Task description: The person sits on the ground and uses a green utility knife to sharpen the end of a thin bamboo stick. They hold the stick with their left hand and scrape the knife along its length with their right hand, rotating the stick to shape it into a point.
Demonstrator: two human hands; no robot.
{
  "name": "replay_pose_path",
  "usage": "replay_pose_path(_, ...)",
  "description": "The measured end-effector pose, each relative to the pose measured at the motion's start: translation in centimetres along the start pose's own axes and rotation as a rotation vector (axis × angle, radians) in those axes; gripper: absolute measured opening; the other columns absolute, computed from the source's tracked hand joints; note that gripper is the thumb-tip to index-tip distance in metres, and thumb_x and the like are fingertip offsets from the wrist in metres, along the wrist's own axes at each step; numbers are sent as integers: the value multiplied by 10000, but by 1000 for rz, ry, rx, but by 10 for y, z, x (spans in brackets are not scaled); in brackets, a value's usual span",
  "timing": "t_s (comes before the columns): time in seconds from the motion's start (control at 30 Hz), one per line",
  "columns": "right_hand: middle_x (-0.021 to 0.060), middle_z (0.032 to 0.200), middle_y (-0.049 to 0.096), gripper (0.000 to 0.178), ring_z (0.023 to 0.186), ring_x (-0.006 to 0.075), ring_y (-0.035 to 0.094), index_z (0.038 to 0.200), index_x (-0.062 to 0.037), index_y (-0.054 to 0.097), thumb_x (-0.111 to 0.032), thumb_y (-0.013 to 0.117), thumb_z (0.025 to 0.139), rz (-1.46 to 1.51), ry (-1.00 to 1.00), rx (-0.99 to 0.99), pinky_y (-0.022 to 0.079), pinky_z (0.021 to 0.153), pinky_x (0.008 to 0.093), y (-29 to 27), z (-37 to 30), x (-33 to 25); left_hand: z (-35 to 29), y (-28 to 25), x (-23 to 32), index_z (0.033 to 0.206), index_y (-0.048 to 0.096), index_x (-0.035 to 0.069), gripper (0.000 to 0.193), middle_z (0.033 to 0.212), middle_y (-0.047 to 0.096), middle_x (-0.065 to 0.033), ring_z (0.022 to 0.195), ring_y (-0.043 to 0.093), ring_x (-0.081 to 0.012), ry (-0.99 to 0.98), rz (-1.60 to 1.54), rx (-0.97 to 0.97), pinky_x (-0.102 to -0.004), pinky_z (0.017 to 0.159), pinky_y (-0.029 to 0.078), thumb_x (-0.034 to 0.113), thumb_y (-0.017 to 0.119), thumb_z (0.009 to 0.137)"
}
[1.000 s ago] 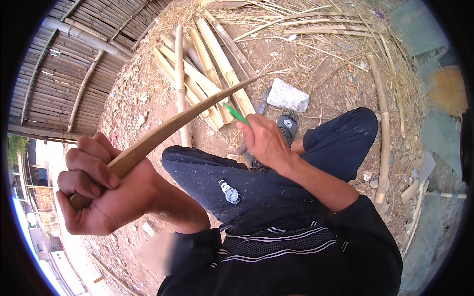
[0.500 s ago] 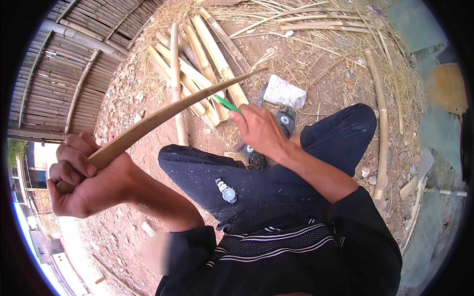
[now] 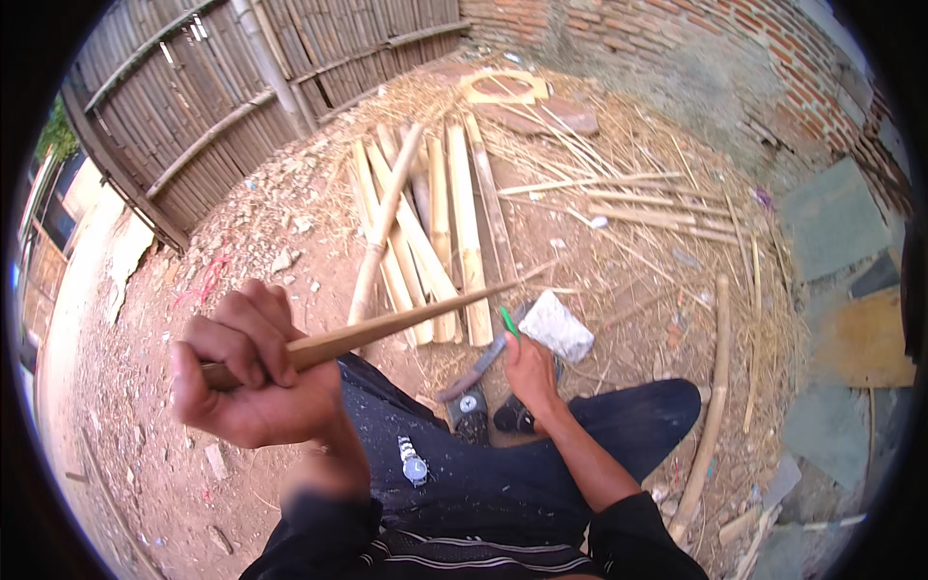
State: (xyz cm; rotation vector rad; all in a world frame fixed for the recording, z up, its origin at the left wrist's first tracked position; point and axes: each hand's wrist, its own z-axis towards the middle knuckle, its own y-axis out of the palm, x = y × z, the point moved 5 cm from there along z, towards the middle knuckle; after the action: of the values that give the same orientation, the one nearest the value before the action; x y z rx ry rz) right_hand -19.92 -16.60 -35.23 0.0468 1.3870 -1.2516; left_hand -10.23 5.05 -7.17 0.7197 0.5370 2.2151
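Item: bamboo strip [image 3: 387, 333], tapered and slender at its far tip. Its thick end was gripped by the left hand [image 3: 275, 404], whose fingers were curled tightly around it; its length was extended forward and rightward of those fingers, raised above the lap.

Item: green tool [image 3: 509, 321] (its exact kind could not be told). It was pinched by the closed fingers of the right hand [image 3: 532, 375] and was pointed toward the strip's tip, a little apart from it in the view.

Step in hand: judged to be shaping or inspection of the strip. For the next move, a firm left grip and a careful alignment of tool and strip were judged to be called for.

Surface: bare ground [image 3: 329, 232], littered with straw and rubble. Ahead of the left fingers, split bamboo lengths [image 3: 468, 251] were laid side by side; just ahead of the right fingers, a white block [image 3: 558, 327] was set, with a dark blade [image 3: 485, 360] placed to their left.

Room: an open yard, bounded ahead of the left fingers by a bamboo fence [image 3: 387, 72], and beyond the right fingers by a brick wall [image 3: 619, 39].
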Motion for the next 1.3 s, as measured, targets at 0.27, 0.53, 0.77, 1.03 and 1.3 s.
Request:
replay_pose_path(0.27,278,687,568,401,666,454,554,722,54,567,-261,425,926,6,-120,-68,428,603,502,6,10,-41,14,-4,19,532,293,142,409,410,268,23,355,187,-61,34,72,16,-208,377,199,323,307,898)
replay_pose_path(0.53,273,693,568,391,677,449,552,747,51,577,-262,423,923,129,-303,-68,428,625,504,-16,0,-55,3,2,17,533,304,145,402,394,278,20,368,169,-74,53,57,1,-230,411,211,321,304,894)
replay_pose_path(0.77,245,646,516,311,641,439,520,724,36,513,-203,465,917,50,-120,-62,394,574,477,-2,7,-24,4,0,16,538,289,143,391,430,258,10,413,180,-77,15,25,-25,-219,419,192,317,312,887)
replay_pose_path(1.03,279,699,548,317,675,456,546,766,50,537,-222,464,913,-65,115,-199,430,611,495,22,34,37,11,-9,8,543,265,151,379,433,226,21,392,169,-64,24,108,82,-198,415,202,306,307,887)
replay_pose_path(1.3,275,713,593,434,681,443,584,743,37,599,-319,425,921,-220,141,-120,472,613,500,44,62,43,20,-20,6,547,265,149,380,442,235,18,411,188,-72,15,134,110,-227,422,205,317,287,888)
